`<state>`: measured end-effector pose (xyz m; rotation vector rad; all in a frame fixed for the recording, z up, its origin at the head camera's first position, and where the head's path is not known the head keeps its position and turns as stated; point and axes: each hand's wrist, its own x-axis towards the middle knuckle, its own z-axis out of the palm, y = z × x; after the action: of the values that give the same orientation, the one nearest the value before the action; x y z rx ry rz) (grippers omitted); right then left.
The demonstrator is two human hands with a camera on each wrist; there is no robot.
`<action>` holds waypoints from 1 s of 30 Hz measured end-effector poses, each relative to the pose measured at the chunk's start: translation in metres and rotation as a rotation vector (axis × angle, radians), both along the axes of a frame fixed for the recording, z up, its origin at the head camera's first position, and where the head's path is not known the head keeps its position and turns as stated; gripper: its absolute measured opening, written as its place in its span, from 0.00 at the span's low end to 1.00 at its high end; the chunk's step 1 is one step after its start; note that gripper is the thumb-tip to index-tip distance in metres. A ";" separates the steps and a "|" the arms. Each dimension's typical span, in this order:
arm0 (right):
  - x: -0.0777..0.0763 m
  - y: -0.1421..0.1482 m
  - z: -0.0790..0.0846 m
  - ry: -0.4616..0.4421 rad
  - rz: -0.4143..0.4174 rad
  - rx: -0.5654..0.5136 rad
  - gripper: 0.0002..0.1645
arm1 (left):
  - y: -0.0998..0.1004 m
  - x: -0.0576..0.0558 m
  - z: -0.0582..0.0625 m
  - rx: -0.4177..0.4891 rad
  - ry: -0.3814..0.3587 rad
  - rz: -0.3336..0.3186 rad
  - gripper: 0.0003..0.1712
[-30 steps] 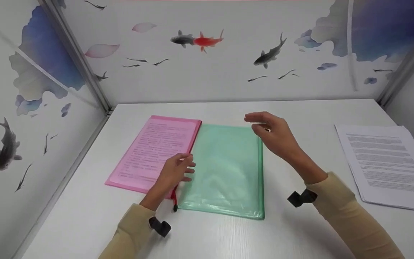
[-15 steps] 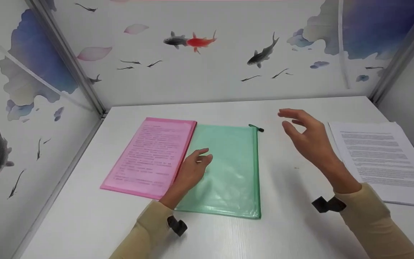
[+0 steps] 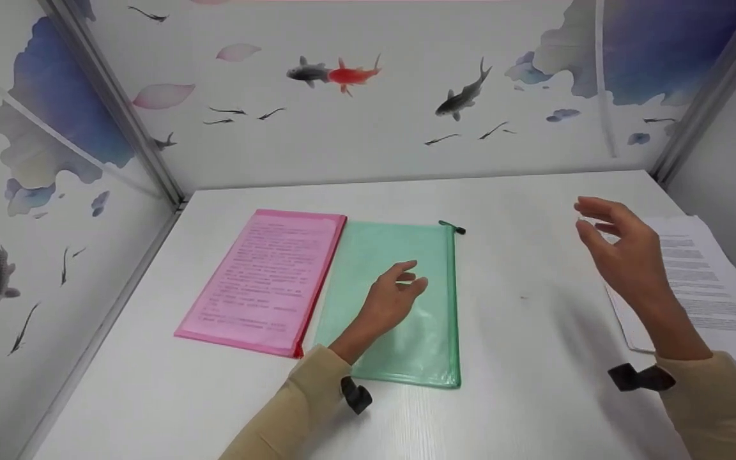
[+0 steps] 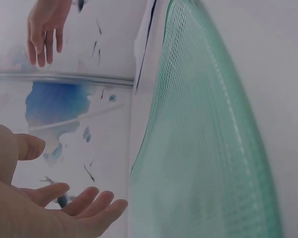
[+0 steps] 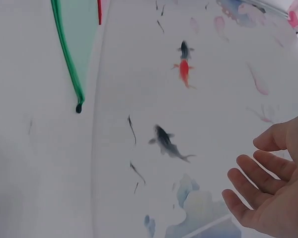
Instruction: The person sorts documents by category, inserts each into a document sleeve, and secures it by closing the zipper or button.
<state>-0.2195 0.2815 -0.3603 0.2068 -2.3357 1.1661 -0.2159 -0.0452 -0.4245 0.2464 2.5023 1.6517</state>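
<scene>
My left hand (image 3: 388,299) hovers over the green zip folder (image 3: 374,255), fingers loosely bent and holding nothing. In the left wrist view that hand (image 4: 54,198) is beside the mesh surface of the green folder (image 4: 198,148). My right hand (image 3: 627,255) is raised at the right, in front of the stack of printed paper (image 3: 703,268), with its fingers relaxed and nothing between them. The right wrist view shows this hand (image 5: 268,183) against the wall. Left of the green folder lies a pink zip folder (image 3: 266,275) with a printed sheet visible inside.
All of these lie on a white table (image 3: 508,409). A dark zip pull (image 3: 459,230) sticks out at the green folder's far right corner. Walls painted with fish (image 3: 464,96) enclose the table's back and sides.
My right hand has moved from the green folder's far right corner rightward to the paper stack. My left hand has shifted right, from the pink folder's edge to over the green folder.
</scene>
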 end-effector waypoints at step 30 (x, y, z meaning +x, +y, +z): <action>0.012 0.113 -0.023 -0.289 -0.460 0.017 0.30 | 0.083 -0.011 -0.012 -0.015 0.010 -0.021 0.25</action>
<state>-0.2079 0.3949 -0.3834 -0.5012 -2.4517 0.9915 -0.2271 0.0374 -0.4369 0.2793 2.5094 1.6270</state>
